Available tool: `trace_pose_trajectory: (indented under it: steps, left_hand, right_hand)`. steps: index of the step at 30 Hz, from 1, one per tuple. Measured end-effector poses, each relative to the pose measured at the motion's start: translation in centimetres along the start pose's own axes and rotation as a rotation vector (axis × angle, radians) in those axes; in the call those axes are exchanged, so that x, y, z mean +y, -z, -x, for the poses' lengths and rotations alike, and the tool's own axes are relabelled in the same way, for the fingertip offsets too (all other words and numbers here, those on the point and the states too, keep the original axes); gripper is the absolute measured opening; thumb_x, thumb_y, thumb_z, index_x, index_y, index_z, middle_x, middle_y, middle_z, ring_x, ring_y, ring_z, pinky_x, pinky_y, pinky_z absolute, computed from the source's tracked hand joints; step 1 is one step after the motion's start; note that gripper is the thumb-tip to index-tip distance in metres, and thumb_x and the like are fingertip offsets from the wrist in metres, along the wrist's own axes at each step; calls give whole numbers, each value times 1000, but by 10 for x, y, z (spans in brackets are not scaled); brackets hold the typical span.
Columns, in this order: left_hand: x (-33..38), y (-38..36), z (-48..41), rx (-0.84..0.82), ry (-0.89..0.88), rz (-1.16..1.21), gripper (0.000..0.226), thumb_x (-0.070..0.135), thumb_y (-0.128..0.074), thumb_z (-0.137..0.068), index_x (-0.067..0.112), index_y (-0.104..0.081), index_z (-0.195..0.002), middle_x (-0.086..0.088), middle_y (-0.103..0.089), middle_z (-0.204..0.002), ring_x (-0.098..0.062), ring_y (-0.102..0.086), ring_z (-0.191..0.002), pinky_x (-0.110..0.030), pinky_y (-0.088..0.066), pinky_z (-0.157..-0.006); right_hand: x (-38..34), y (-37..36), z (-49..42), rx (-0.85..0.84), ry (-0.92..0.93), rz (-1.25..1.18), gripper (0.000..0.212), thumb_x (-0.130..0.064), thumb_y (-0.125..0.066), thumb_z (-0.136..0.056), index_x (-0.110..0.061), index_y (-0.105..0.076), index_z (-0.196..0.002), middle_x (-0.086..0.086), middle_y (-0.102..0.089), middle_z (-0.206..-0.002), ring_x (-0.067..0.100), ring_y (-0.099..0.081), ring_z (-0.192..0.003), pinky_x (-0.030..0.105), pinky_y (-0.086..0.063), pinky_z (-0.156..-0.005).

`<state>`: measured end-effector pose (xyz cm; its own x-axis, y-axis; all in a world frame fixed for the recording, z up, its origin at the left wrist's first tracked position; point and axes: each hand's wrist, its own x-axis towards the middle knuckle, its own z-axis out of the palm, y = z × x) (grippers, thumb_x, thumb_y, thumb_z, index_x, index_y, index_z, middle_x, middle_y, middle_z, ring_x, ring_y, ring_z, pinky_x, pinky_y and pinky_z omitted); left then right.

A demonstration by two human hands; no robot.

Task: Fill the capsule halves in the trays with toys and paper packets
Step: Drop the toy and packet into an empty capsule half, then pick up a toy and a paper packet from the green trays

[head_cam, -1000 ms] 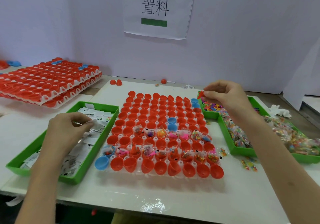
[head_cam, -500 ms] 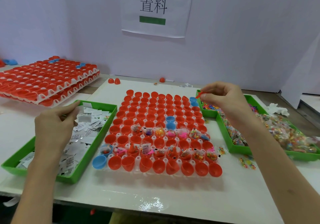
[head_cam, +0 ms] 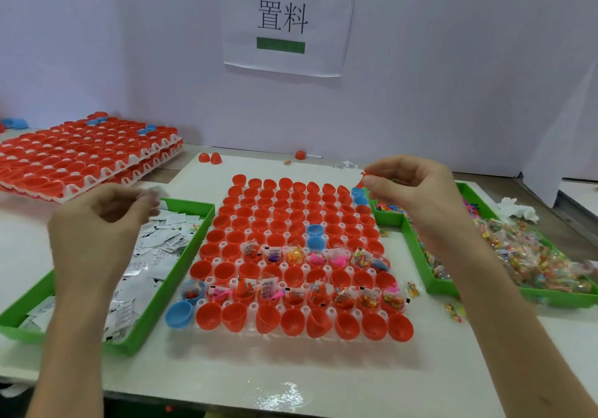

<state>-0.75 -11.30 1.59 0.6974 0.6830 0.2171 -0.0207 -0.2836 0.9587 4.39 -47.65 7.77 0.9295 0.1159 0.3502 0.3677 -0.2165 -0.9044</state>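
On white worktable (head_cam: 291, 369), centred: tray of capsule halves (head_cam: 291, 223). Above green bin (head_cam: 189, 257) of paper packets (head_cam: 155, 249): left hand (head_cam: 94, 226), fingertips pinching blurred white packet (head_cam: 152, 192). Beside tray's far right corner: right hand (head_cam: 420, 194), pinching small red toy (head_cam: 364, 176).

R hand (head_cam: 417, 191) pinches toy (head_cam: 364, 178); L hand (head_cam: 94, 226), packet (head_cam: 151, 193)

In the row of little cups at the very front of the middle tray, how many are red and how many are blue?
Red plastic capsule halves: 8
Blue plastic capsule half: 1
Total: 9
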Motion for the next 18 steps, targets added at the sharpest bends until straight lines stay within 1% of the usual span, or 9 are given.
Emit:
trace_pose_trajectory:
  steps: [2, 3, 5, 6, 8, 10, 13, 16, 18]
  left_hand:
    - [20, -20, 20, -123, -42, 89, 16, 16, -64, -99, 6, -70, -110, 6, -74, -64, 1, -69, -59, -31, -57, -86]
    - [38, -33, 39, -148, -80, 132, 19, 16, -66, -97, 8, -72, -114, 6, -74, -65, 0, -70, -60, -27, -58, -84]
    - [70, -51, 95, -199, -265, 279, 11, 22, -76, -88, 22, -78, -99, 6, -77, -76, -4, -74, -70, -18, -58, -74]
    - [86, -60, 118, -225, -312, 350, 9, 24, -79, -85, 26, -78, -93, 6, -78, -79, -8, -75, -75, -17, -58, -71]
    - [95, -77, 150, -254, -272, 469, 12, 20, -80, -84, 29, -77, -91, 6, -78, -78, -11, -76, -76, -17, -58, -68]
    - [100, -94, 164, -286, -233, 525, 12, 15, -77, -86, 25, -76, -92, 5, -78, -77, -11, -76, -75, -18, -58, -67]
    - [97, -102, 175, -325, -193, 577, 7, 14, -76, -87, 16, -77, -93, 2, -78, -78, -14, -77, -75, -20, -59, -68]
    - [95, -100, 177, -354, -163, 599, 10, 19, -76, -84, 15, -78, -93, 1, -78, -79, -14, -77, -76, -18, -59, -68]
    - [96, -99, 178, -385, -132, 633, 13, 20, -75, -84, 15, -78, -95, 0, -79, -82, -15, -77, -79, -18, -59, -69]
  right_hand:
    - [-17, -7, 10, -14, 49, -59, 10, -22, -79, -82, -24, -77, -91, -6, -77, -84, 5, -70, -72, 13, -52, -66]
    - [-26, -10, 17, -18, 73, -105, 11, -26, -78, -80, -26, -77, -90, -6, -77, -84, 5, -70, -72, 13, -52, -65]
    - [-39, -16, 31, -23, 105, -196, 15, -34, -76, -74, -29, -79, -88, -5, -77, -85, 8, -72, -73, 14, -54, -68]
    - [-42, -19, 39, -27, 111, -246, 17, -36, -75, -72, -31, -80, -87, -4, -77, -86, 10, -73, -75, 16, -55, -69]
    - [-44, -24, 53, -22, 110, -359, 20, -35, -76, -69, -30, -81, -87, -1, -78, -87, 14, -75, -78, 20, -57, -71]
    - [-41, -26, 64, 19, 97, -438, 23, -34, -77, -64, -28, -81, -85, 1, -78, -86, 15, -75, -77, 22, -58, -72]
    - [-38, -21, 72, 74, 104, -435, 25, -34, -78, -61, -26, -81, -85, 2, -77, -84, 15, -74, -74, 23, -58, -73]
    - [-37, -15, 78, 87, 122, -414, 25, -32, -81, -63, -25, -80, -87, 4, -77, -83, 17, -74, -73, 23, -57, -72]
    - [-37, -15, 81, 83, 166, -338, 20, -28, -82, -67, -23, -79, -86, 4, -77, -82, 17, -74, -74, 22, -57, -70]
